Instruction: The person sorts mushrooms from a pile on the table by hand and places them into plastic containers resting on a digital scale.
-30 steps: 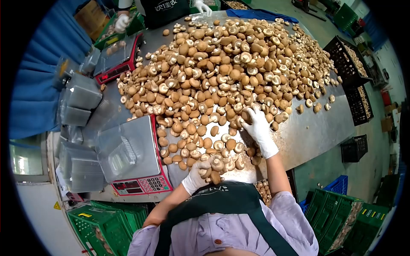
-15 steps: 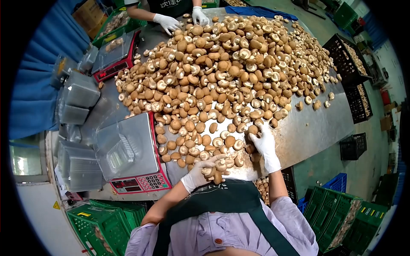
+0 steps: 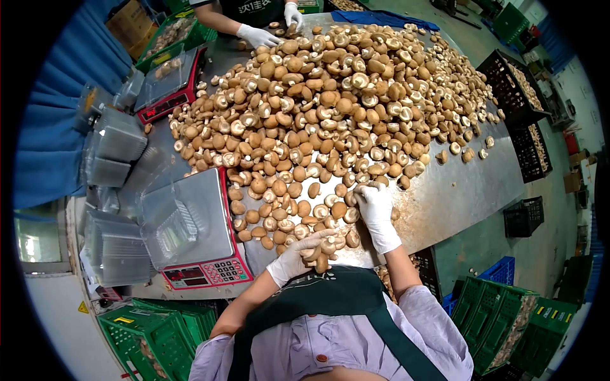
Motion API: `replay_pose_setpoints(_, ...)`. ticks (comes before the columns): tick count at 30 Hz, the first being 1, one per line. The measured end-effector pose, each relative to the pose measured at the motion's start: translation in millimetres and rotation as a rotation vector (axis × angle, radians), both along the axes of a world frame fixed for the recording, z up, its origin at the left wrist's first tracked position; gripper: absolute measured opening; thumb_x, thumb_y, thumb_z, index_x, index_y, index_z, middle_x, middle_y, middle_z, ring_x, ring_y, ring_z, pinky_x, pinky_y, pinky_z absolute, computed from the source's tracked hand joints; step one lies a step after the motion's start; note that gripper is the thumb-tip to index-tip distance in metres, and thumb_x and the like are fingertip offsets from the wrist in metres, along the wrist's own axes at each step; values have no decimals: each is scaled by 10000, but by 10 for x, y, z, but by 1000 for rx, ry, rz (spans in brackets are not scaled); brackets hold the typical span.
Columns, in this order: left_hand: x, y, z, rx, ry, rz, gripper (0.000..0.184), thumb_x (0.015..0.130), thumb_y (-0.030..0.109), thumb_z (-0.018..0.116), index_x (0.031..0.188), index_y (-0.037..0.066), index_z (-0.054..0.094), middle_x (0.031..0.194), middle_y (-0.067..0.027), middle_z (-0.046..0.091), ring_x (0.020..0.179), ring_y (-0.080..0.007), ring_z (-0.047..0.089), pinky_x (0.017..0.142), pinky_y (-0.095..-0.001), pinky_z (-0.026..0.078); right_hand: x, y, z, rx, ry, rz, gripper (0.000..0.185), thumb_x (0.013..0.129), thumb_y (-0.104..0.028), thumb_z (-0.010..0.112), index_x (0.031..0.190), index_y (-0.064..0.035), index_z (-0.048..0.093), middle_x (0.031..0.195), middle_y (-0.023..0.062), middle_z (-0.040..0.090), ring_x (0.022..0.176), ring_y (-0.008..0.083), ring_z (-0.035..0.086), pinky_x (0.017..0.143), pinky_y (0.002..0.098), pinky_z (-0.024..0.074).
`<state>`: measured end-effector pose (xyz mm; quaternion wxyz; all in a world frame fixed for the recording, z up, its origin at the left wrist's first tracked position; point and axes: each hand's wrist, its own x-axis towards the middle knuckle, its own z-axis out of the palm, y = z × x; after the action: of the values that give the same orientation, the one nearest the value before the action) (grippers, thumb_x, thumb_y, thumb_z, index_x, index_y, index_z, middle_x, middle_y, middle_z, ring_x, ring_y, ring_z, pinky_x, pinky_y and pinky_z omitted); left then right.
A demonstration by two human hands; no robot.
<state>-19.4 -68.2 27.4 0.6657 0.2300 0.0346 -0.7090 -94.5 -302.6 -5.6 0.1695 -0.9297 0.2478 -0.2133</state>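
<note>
My left hand (image 3: 293, 261), in a white glove, is closed around several brown-capped shiitake mushrooms (image 3: 321, 261) close to my apron. My gloved right hand (image 3: 376, 213) is at the near edge of a large mushroom heap (image 3: 330, 101). Its fingers are curled down among loose mushrooms, beside one brown cap (image 3: 351, 216); whatever lies under the fingertips is hidden. Left of my hands is a red-framed digital scale (image 3: 190, 222), with a clear plastic tray (image 3: 175, 230) on its metal plate.
Stacks of clear trays (image 3: 117, 247) stand at the left. Across the metal table (image 3: 470, 184), a co-worker's gloved hand (image 3: 257, 36) is near mushrooms and a second scale (image 3: 166, 86). Black crates (image 3: 518, 82) are at the right; green crates (image 3: 495, 324) stand on the floor.
My right hand has moved left along the heap's near edge, and its fingers have curled in. My left hand keeps its mushrooms in nearly the same place. The co-worker's hands have shifted slightly.
</note>
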Motion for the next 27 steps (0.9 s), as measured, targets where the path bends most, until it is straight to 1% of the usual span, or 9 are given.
replay_pose_setpoints(3,-8,-7,-70,-11,-21,-21,570,915,261,517,1421,63,343,1148,-157,570,1001,-282,617,800,-402,559,25,55,-12,-78,-15,4,233,701,-179,749,908,-117,663,907,45,652,970,290,554,830,413,434)
replay_pose_setpoints(6,-3,-11,-40,4,-29,-31,572,914,268,523,1419,66,349,1122,-151,578,1002,-286,616,800,-408,559,9,62,-33,-145,163,89,195,757,-188,700,939,-123,671,951,35,658,1032,290,546,870,418,421)
replay_pose_setpoints(9,7,-4,-53,3,16,-14,581,906,268,538,1417,64,353,1126,-152,580,1002,-285,616,806,-415,556,-40,128,77,-130,86,132,204,773,-169,684,971,-122,676,984,46,660,1052,310,542,891,430,415)
replay_pose_setpoints(17,-1,-29,-96,32,-10,-50,573,910,277,534,1414,67,359,1169,-149,574,1005,-286,618,809,-426,553,-27,151,-13,-257,187,264,261,714,-125,630,961,-172,702,1037,34,661,1077,345,545,926,463,412)
replay_pose_setpoints(19,-2,-28,-109,27,-1,-54,572,911,281,534,1413,69,360,1173,-147,574,1008,-286,617,811,-426,553,-21,107,-23,-271,159,264,255,714,-118,624,951,-171,702,987,29,673,1054,328,559,918,456,415)
replay_pose_setpoints(21,1,-20,-109,8,7,-51,574,912,282,530,1417,73,356,1183,-141,569,1008,-285,620,816,-427,552,-6,66,57,-167,168,232,231,713,-117,615,921,-165,703,908,30,681,1013,303,573,906,441,419)
replay_pose_setpoints(23,14,-9,-121,2,-8,-51,577,921,316,522,1420,81,354,1204,-146,559,1029,-295,610,829,-438,547,-13,100,224,-202,119,184,179,720,-115,657,887,-159,701,850,31,681,957,278,588,866,401,448)
replay_pose_setpoints(25,-4,10,-96,1,-15,-53,581,930,350,515,1424,89,352,1224,-150,549,1049,-305,601,843,-448,541,-56,237,426,178,-91,91,154,719,-122,716,870,-150,699,864,36,678,917,258,593,817,358,474)
replay_pose_setpoints(27,-14,-9,6,-62,94,-17,664,939,445,483,1436,42,305,1316,-184,496,1137,-320,558,871,-453,529,-154,447,650,366,-122,205,205,720,-130,746,921,-149,709,872,61,660,905,232,596,815,340,486)
